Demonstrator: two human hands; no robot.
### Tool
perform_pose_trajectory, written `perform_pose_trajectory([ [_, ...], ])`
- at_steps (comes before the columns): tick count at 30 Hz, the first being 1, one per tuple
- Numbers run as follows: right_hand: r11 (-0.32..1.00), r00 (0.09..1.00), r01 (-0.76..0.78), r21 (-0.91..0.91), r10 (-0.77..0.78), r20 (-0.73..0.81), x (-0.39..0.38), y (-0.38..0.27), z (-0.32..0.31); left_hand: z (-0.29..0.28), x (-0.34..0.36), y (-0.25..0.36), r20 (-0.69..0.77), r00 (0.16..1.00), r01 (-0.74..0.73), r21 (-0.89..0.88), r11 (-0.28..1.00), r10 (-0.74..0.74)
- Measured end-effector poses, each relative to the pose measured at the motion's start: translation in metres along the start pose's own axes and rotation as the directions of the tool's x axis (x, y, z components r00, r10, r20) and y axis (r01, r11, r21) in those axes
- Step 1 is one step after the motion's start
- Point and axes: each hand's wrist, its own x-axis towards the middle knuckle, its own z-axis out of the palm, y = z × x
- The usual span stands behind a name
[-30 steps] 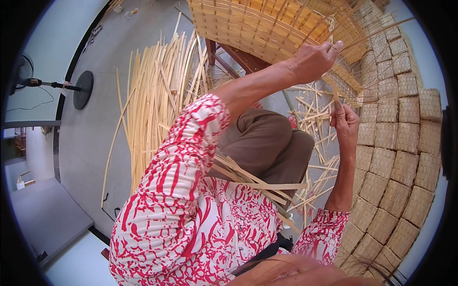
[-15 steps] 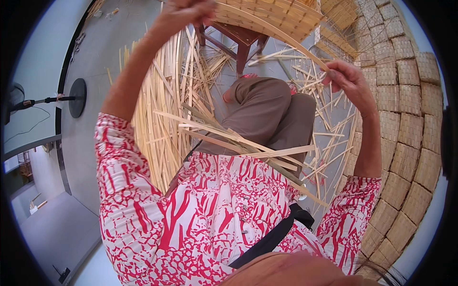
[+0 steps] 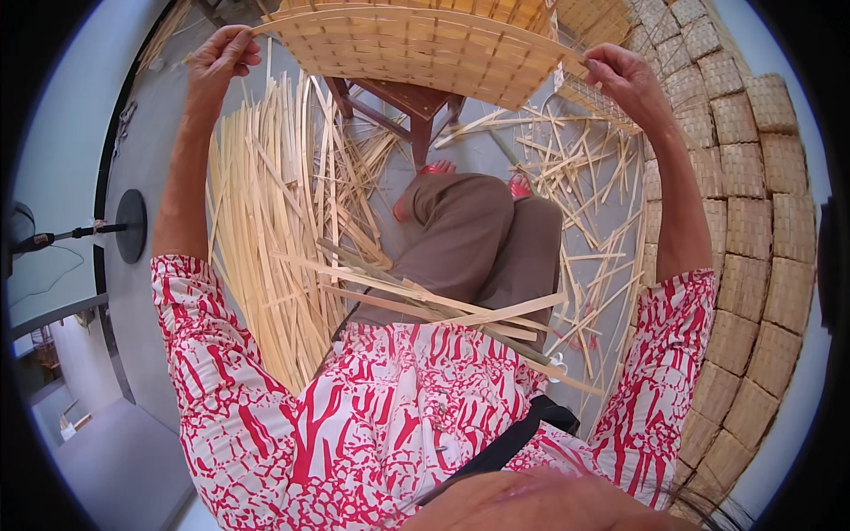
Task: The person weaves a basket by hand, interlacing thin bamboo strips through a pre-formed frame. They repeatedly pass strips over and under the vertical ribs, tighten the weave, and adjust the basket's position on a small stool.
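Held out between my two hands is a long, thin bamboo strip (image 3: 398, 12), bowed along the near upper edge of a woven bamboo basket (image 3: 416, 55). My left hand (image 3: 221, 62) pinches the strip's left end, fingers curled. At the other end, my right hand (image 3: 624, 80) grips it between thumb and fingers, just beyond the basket's right corner. The basket rests on a brown wooden stool (image 3: 425, 99) in front of my knees. Several split bamboo strips (image 3: 496, 314) lie across my lap.
A thick spread of long bamboo strips (image 3: 266, 212) covers the floor to the left. Shorter scraps (image 3: 575, 168) are scattered right of my feet. Woven baskets (image 3: 744, 230) stand stacked along the right side. A stand with a round black base (image 3: 131, 227) is at far left.
My left hand has moved left and down, my right hand upward. The strip, which slanted down to the right, now runs along the basket's edge. More of the basket shows.
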Motion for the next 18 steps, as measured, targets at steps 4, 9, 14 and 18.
perform_pose_trajectory([
  [4, 1.000, 0.999, 0.014, -0.028, -0.016, -0.052, 0.006, 0.004, 0.000, -0.007, 0.002, -0.005, -0.077, 0.995, -0.064, 0.028, 0.998, 0.066],
  [9, 0.993, 0.989, 0.075, -0.086, -0.086, -0.122, 0.005, 0.005, 0.007, -0.010, 0.015, -0.019, -0.210, 0.938, -0.248, 0.150, 0.957, 0.276],
  [14, 0.991, 0.979, 0.095, 0.090, -0.077, -0.187, 0.003, 0.006, 0.011, -0.005, 0.033, -0.013, -0.135, 0.933, -0.336, 0.002, 0.942, 0.333],
  [18, 0.982, 0.976, 0.089, -0.168, -0.120, -0.182, -0.002, -0.005, 0.000, -0.003, 0.046, -0.015, -0.148, 0.963, -0.218, 0.076, 0.973, 0.227],
])
